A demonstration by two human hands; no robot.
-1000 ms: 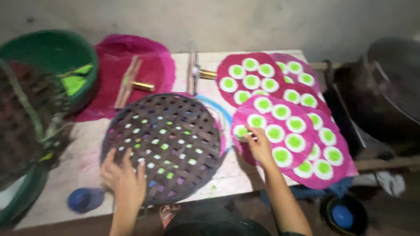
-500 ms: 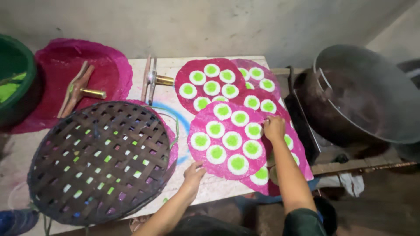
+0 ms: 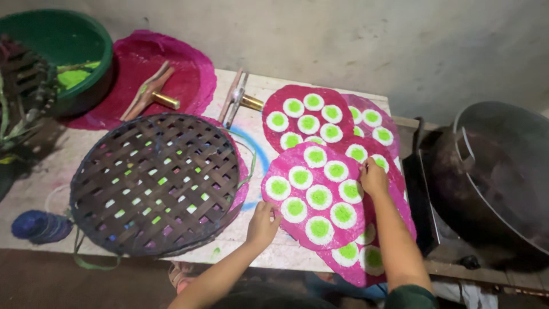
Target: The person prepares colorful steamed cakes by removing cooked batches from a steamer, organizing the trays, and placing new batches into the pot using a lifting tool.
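Both hands, left and right, now with pinching grip on the front pink disc.

Both arms come up from the bottom edge of the view and reach forward. The left hand is low and near the middle, palm down, with the fingers bent a little and the fingertips pressing on what lies under them. The left forearm is bare and goes diagonally down to the left. The right hand is higher and further to the right (it is well apart from the left one), also palm down, fingers curled with the tips touching down. The right forearm is bare and nearly straight, and a dark sleeve shows at its lower end.
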